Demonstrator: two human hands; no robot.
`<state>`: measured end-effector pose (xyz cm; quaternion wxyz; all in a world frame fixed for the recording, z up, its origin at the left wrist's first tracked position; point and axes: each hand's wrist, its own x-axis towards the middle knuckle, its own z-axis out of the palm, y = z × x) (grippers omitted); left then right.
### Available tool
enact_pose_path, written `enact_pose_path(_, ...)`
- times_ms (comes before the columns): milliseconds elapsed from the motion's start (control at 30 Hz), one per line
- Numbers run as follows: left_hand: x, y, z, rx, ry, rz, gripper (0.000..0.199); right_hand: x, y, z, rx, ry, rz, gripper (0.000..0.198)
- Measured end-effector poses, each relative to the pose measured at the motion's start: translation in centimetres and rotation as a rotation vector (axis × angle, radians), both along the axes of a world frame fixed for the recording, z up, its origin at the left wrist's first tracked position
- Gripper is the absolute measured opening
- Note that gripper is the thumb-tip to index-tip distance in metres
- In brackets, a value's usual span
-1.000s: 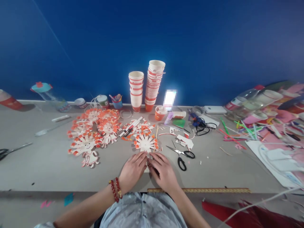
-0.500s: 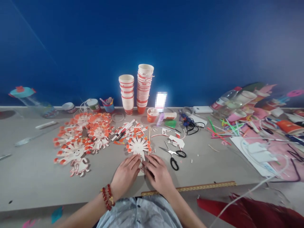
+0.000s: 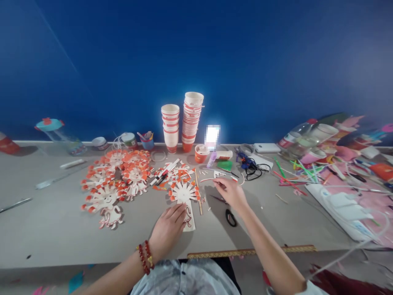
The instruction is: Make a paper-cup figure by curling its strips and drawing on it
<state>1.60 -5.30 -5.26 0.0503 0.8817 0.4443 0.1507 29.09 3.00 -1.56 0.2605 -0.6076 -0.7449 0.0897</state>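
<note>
Left hand (image 3: 168,223): laid flat, fingers outstretched side by side, resting on the paper strip's left edge.
Paper strip (image 3: 190,219): lies under and just right of the left hand's fingertips, the nearer hand, its long axis running away from the person; white with curling dark-red outlines, partly covered.
Scissors (image 3: 227,216): right of the strip, one black loop showing.
Right hand (image 3: 231,194): fingers bunched near the scissors' blades; cannot tell whether they pinch anything.
Paper flower (image 3: 184,191): just beyond the strip, white petals, orange tips.
Cup stacks (image 3: 170,133): two, upright, far side of the desk (image 3: 132,246).
</note>
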Motion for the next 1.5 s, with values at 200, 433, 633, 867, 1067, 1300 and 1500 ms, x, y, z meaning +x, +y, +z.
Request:
enact_pose_path(200, -0.1, 0.0, -0.1, 0.006, 0.008, -0.017, 0.034, -2.2, 1.1, -0.5, 0.009, -0.046, 0.183, 0.024)
enact_pose_path(433, 0.0, 0.0, -0.4, 0.009, -0.001, -0.007, 0.036, -5.6, 3.2, 1.8, 0.114, -0.085, 0.222, 0.018)
enact_pose_path(633, 0.1, 0.0, -0.7, 0.027, 0.005, -0.001, 0.038, -16.2, 7.7, 2.2, 0.096, -0.385, 0.635, 0.017)
enact_pose_path(867, 0.2, 0.4, -1.5, 0.056, 0.007, 0.013, 0.036, -20.5, 9.3, 1.4, 0.113, -0.46, 0.732, 0.012)
enact_pose_path(1067, 0.2, 0.2, -1.1, 0.034, 0.016, 0.004, 0.038, -16.4, 7.4, 5.1, 0.14, -0.352, 0.588, 0.015)
enact_pose_path(1300, 0.2, 0.1, -1.1, 0.023, 0.007, 0.012, 0.037, -7.7, 3.0, 4.8, -0.173, 0.506, 0.258, 0.029)
enact_pose_path(1500, 0.0, 0.1, -0.2, 0.002, 0.003, -0.016, 0.036, -4.2, -2.2, 2.1, -0.766, 1.048, 0.209, 0.044)
